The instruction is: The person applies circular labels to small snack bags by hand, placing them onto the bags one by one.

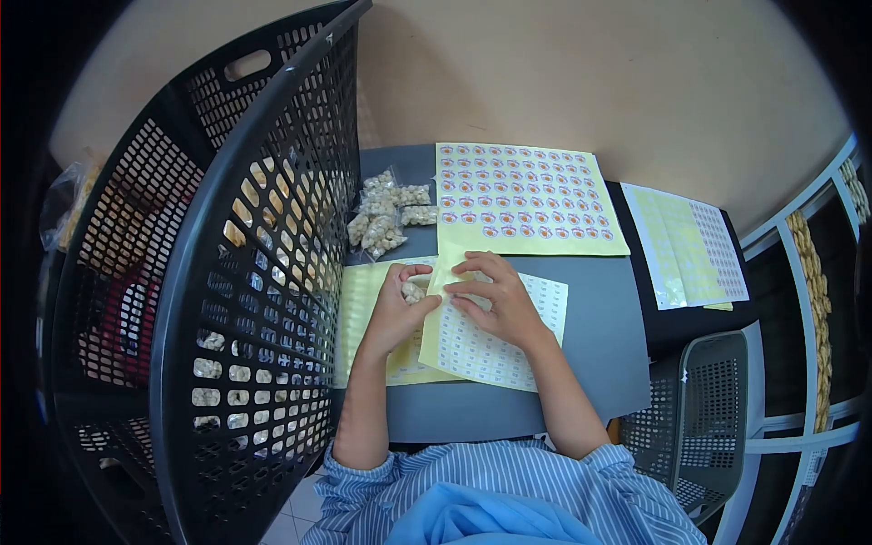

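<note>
A tall black perforated basket (227, 272) fills the left of the view, standing at the left edge of a grey counter (599, 345) set against a plain beige wall (590, 73); pale small packets show through its holes. To the right stand white shelves (808, 300) with rows of similar goods, and near right is a grey mesh chair (708, 400). At the far side of the counter lies a large yellow sticker sheet (527, 200) printed with rows of round orange labels, and further right a second sheet (690, 245) on a dark surface. A cluster of clear packets (386, 218) of pale pieces sits far left, just beside the large sheet. In the middle lies a smaller label sheet (495, 341) of small white labels, overlapping another yellow backing sheet (363, 309) on its left. The right hand (495, 300) rests on this sheet, fingertips pressing at its far edge, its grip flat rather than clenched. The left hand (395, 304) has its grip closed around a small packet (413, 292), held over the sheets' far edge and touching the right hand. The packet looks light, soft and crinkly, likely slippery film, best pinched at its edges; the labels look thin, flimsy and tacky, best lifted by a corner.
</note>
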`<state>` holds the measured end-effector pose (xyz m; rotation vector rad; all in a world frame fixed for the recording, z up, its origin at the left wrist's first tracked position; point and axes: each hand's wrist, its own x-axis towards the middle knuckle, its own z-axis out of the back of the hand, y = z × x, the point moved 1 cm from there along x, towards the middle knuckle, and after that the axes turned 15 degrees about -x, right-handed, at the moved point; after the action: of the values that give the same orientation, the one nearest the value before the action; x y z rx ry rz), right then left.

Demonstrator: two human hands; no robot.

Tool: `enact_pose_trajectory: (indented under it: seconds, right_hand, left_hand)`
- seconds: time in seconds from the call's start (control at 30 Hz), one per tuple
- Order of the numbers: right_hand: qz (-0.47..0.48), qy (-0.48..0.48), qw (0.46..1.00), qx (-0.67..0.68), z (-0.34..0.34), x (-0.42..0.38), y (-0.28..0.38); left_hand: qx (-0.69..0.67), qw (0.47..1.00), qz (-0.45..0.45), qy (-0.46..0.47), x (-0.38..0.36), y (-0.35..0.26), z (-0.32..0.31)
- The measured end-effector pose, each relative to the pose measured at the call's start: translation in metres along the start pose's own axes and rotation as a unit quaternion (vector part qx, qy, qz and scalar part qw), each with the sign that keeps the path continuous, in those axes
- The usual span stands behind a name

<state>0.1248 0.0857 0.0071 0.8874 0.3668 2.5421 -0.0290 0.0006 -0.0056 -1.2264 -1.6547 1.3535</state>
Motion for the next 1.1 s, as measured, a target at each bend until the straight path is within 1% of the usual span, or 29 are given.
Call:
enact_pose_trajectory:
  seconds: [0.43, 0.6, 0.67, 0.7, 0.77, 0.8, 0.83, 0.87, 0.9, 0.93, 0.97, 1.0, 1.07, 1.1]
  right_hand:
    - [0.001, -0.007, 1.0, 0.02, -0.003, 0.0, 0.0]
    - [0.005, -0.012, 1.0, 0.024, -0.003, 0.0, 0.0]
    - [-0.008, -0.014, 0.998, 0.053, -0.004, -0.001, 0.0]
    - [-0.007, -0.013, 0.998, 0.053, -0.004, 0.0, 0.001]
    - [-0.064, -0.016, 0.991, 0.118, -0.003, 0.0, 0.001]
    - [-0.064, -0.015, 0.991, 0.117, -0.002, 0.0, 0.0]
    - [-0.103, 0.016, 0.986, 0.134, -0.001, 0.0, -0.002]
    - [-0.142, 0.046, 0.977, 0.15, -0.002, 0.0, -0.004]
    - [-0.141, 0.046, 0.977, 0.15, -0.002, 0.0, -0.003]
    - [-0.146, 0.042, 0.977, 0.152, -0.002, 0.0, -0.003]
    - [-0.151, 0.038, 0.976, 0.153, -0.003, 0.0, -0.004]
    - [-0.15, 0.038, 0.976, 0.152, -0.004, 0.0, -0.004]
    - [-0.165, -0.016, 0.962, 0.218, -0.007, -0.001, -0.004]
    - [-0.164, -0.016, 0.962, 0.217, -0.007, -0.001, -0.005]
  left_hand:
    - [0.047, 0.999, -0.01, 0.007, 0.001, 0.003, 0.003]
    - [0.039, 0.999, -0.006, 0.007, 0.001, 0.002, 0.003]
    - [0.029, 1.0, 0.001, 0.007, 0.0, 0.002, 0.004]
    - [0.013, 1.0, -0.007, 0.004, -0.001, 0.002, 0.004]
    - [-0.004, 1.0, -0.015, 0.002, -0.001, 0.001, 0.005]
    - [0.085, 0.993, -0.077, -0.03, -0.001, -0.001, 0.008]
    - [0.173, 0.973, -0.137, -0.063, -0.001, -0.004, 0.011]
    - [0.063, 0.991, -0.106, -0.055, -0.001, -0.005, 0.013]
    - [0.063, 0.991, -0.107, -0.056, 0.0, -0.004, 0.019]
    - [-0.042, 0.994, -0.096, -0.029, 0.001, 0.0, 0.026]
    - [-0.147, 0.986, -0.083, -0.001, 0.003, 0.003, 0.03]
    - [-0.147, 0.985, -0.085, -0.001, 0.004, 0.006, 0.029]
    - [-0.114, 0.988, -0.094, 0.036, 0.006, 0.01, 0.026]
    - [-0.114, 0.988, -0.094, 0.035, 0.005, 0.007, 0.02]
